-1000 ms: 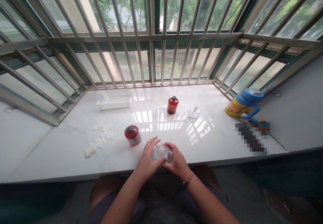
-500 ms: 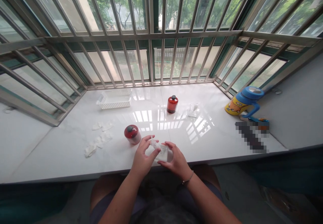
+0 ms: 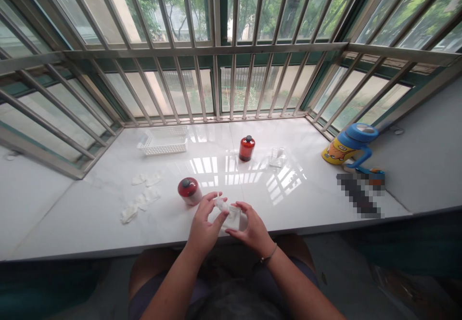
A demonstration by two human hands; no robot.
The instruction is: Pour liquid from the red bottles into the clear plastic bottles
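My right hand (image 3: 250,227) grips a small clear plastic container (image 3: 233,218) near the front edge of the white sill. My left hand (image 3: 204,224) pinches a small white piece (image 3: 220,203) at the container's top, lifted a little above it. Just left of my hands stands a short red jar (image 3: 189,191) with a black cap. Farther back is a taller red bottle (image 3: 247,148), and to its right a second clear container (image 3: 277,158).
Several white cotton pads (image 3: 142,197) lie scattered at the left. A white slotted basket (image 3: 164,141) sits at the back left. A blue and yellow jug (image 3: 348,147) lies at the right by a pixelated dark object (image 3: 359,192). Metal window bars (image 3: 216,50) fence the sill.
My left hand moved from cupping the clear container to pinching a white piece at its top and raising it slightly. My right hand kept its hold.
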